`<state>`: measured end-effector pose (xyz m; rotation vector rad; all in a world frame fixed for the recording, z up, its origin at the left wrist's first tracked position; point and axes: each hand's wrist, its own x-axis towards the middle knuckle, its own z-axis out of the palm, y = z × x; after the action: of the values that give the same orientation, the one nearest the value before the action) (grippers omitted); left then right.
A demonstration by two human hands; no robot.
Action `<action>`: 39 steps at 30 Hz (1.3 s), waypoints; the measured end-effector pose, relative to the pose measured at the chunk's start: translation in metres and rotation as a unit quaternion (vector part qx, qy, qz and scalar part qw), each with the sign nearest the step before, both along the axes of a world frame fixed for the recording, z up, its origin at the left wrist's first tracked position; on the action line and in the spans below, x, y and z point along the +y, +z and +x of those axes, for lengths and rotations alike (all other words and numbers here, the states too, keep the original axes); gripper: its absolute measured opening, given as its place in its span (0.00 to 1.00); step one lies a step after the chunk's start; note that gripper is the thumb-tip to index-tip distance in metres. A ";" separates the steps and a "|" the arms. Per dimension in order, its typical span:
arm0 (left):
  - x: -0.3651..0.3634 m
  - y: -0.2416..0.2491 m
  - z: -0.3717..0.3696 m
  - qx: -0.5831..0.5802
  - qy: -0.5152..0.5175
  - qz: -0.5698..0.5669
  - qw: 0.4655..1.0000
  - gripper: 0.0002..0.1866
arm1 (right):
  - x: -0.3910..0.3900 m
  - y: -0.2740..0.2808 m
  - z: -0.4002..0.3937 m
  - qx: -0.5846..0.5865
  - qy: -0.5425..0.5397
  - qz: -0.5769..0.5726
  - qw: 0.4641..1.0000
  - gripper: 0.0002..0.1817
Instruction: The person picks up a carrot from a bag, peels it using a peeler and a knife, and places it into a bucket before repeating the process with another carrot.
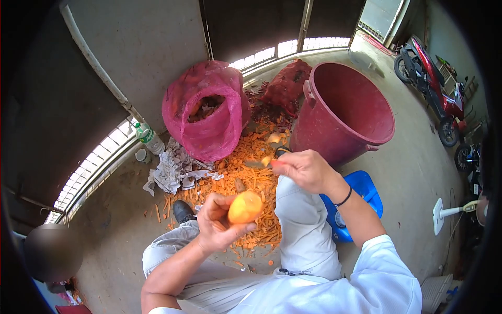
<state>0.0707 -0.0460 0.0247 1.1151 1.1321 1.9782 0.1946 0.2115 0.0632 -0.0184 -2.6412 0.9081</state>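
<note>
My left hand [217, 222] is wrapped round a peeled orange root vegetable [246, 207], which looks like a sweet potato. A bit of brown shows at its far end. Up and to the right, my right hand [307, 171] is closed on the red handle of a small knife [277, 164]. Its dark blade points left, apart from the vegetable, with a pale orange piece against it. Below both hands, a thick layer of orange peelings [256, 183] covers the floor between my feet.
A pink mesh sack [209, 131] stands open ahead, beside a red mesh sack [286, 86] and a big maroon bucket [327, 123]. Crumpled paper [175, 167] and a plastic bottle [149, 137] are at left. A blue plastic stool-like item [366, 191] sits by my right leg; a motorbike [434, 78] stands far right.
</note>
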 end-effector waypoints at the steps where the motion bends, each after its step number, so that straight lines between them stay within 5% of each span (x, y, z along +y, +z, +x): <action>1: 0.001 -0.002 -0.006 -0.018 0.009 -0.031 0.999 0.28 | 0.002 0.004 0.000 -0.013 -0.051 -0.061 0.997 0.16; 4: 0.004 -0.011 -0.019 -0.100 0.000 -0.070 0.992 0.26 | 0.001 0.018 -0.001 -0.050 -0.108 -0.115 0.986 0.16; 6: 0.008 -0.017 -0.024 -0.185 -0.034 -0.063 0.980 0.26 | -0.009 0.023 0.001 -0.010 -0.028 -0.066 0.997 0.15; 10: 0.013 -0.017 -0.020 -0.185 -0.025 -0.075 0.979 0.33 | -0.029 0.030 0.002 0.030 0.054 -0.021 0.998 0.13; 19: 0.011 -0.025 -0.017 -0.148 -0.005 -0.079 0.986 0.40 | -0.042 0.030 -0.003 0.067 0.054 0.035 0.996 0.16; 39: 0.004 -0.005 -0.013 -0.166 -0.082 -0.069 0.980 0.33 | -0.040 0.040 0.005 0.058 0.068 0.082 0.993 0.15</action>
<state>0.0580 -0.0424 0.0200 0.7451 0.9512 1.8407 0.1999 0.1720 0.1034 0.2510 -2.6244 0.7075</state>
